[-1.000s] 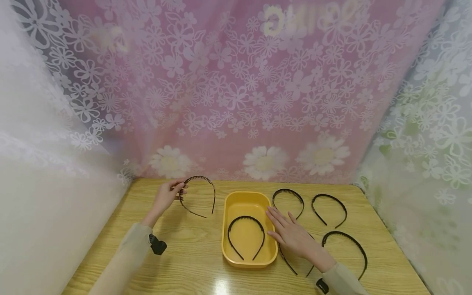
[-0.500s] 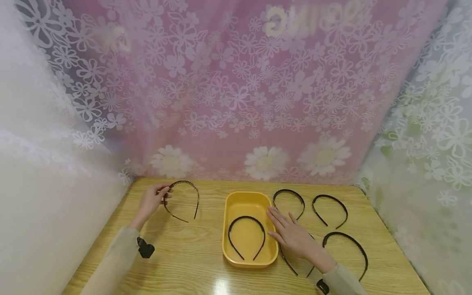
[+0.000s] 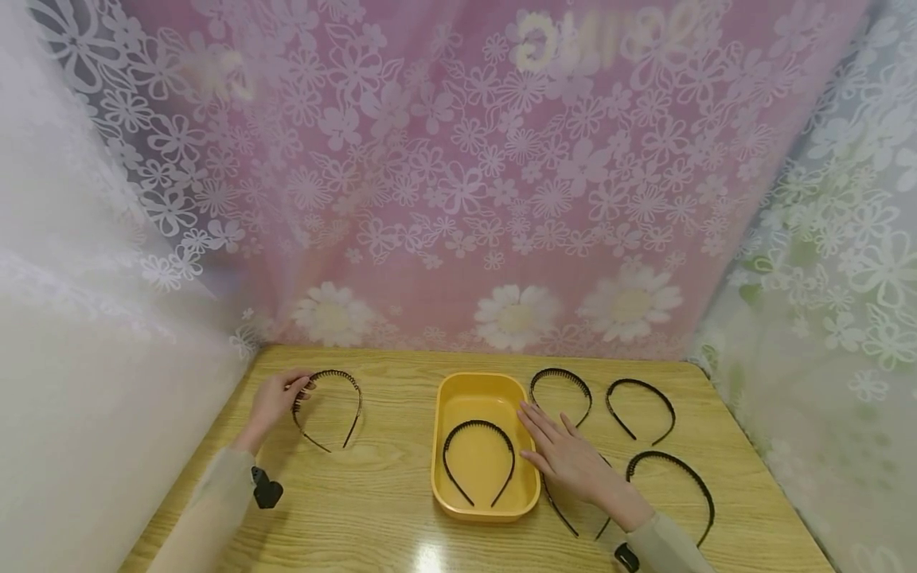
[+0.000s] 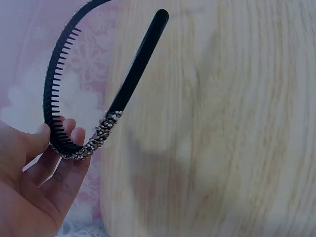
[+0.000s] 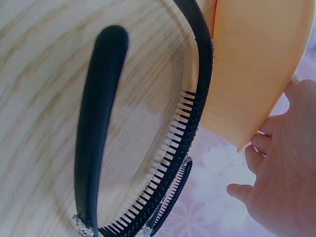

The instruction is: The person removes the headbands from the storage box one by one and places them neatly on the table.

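Observation:
My left hand point(image 3: 275, 402) pinches a dark toothed headband point(image 3: 360, 402) by its side, over the left part of the table. In the left wrist view, sparkly stones cover part of this headband point(image 4: 103, 129), and thumb and fingertips hold its curve; its shadow falls on the wood. My right hand point(image 3: 566, 461) lies with straight fingers against the right rim of a yellow tray point(image 3: 435, 454). Inside the tray rests one black headband point(image 3: 478, 422). Another headband point(image 3: 561, 509) is partly hidden beneath the right hand and forearm; a toothed headband point(image 5: 201, 74) looms close in the right wrist view.
To the right of the tray, more headbands lie on the wooden table point(image 3: 387, 493): one at the back point(image 3: 560, 372), one at far right point(image 3: 673, 414), and one nearer the front point(image 3: 711, 509). Flowered curtains point(image 3: 458, 199) enclose the table behind and at both sides.
My left hand has moved left and slightly toward me, carrying the pinched headband away from the tray and lower. The right hand and the tray stay in place.

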`<act>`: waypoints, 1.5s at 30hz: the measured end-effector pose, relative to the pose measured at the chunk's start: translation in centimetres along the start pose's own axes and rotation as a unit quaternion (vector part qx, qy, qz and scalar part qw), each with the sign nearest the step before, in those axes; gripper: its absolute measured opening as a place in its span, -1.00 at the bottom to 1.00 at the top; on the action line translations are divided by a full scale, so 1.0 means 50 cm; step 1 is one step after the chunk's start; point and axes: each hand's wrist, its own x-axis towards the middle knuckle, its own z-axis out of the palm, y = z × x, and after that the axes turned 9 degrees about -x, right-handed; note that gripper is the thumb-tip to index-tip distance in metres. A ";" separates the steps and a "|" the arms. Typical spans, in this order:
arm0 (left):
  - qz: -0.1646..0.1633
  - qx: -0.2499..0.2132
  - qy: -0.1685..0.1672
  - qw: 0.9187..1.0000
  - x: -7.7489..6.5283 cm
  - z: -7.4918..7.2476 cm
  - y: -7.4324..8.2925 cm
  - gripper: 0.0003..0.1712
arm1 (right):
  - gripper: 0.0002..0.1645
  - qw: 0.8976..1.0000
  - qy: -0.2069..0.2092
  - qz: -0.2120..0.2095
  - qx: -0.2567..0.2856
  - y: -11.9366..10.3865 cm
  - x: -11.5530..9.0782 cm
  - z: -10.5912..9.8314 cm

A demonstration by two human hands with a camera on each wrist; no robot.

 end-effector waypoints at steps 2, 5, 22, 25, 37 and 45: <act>0.000 0.007 -0.004 1.000 -0.003 -0.004 -0.009 -0.63 | -0.20 1.000 -0.001 0.001 0.002 0.000 0.000 -0.001; 0.002 0.023 -0.006 1.000 -0.007 -0.009 -0.021 -0.64 | -0.20 1.000 0.000 0.001 0.002 -0.002 0.000 -0.002; -0.013 0.108 -0.029 0.994 -0.022 -0.046 -0.073 -0.64 | -0.19 1.000 -0.011 0.001 -0.003 -0.003 0.001 -0.003; -0.022 0.109 -0.037 0.993 -0.025 -0.051 -0.079 -0.65 | -0.19 1.000 0.011 -0.006 0.001 -0.007 0.000 -0.006; 0.007 0.133 -0.040 0.990 -0.020 -0.053 -0.101 -0.66 | -0.19 1.000 -0.002 -0.004 -0.010 -0.003 0.000 -0.005; 0.046 0.153 -0.031 0.987 -0.022 -0.048 -0.109 -0.70 | -0.19 1.000 0.014 -0.011 -0.004 -0.008 0.000 -0.012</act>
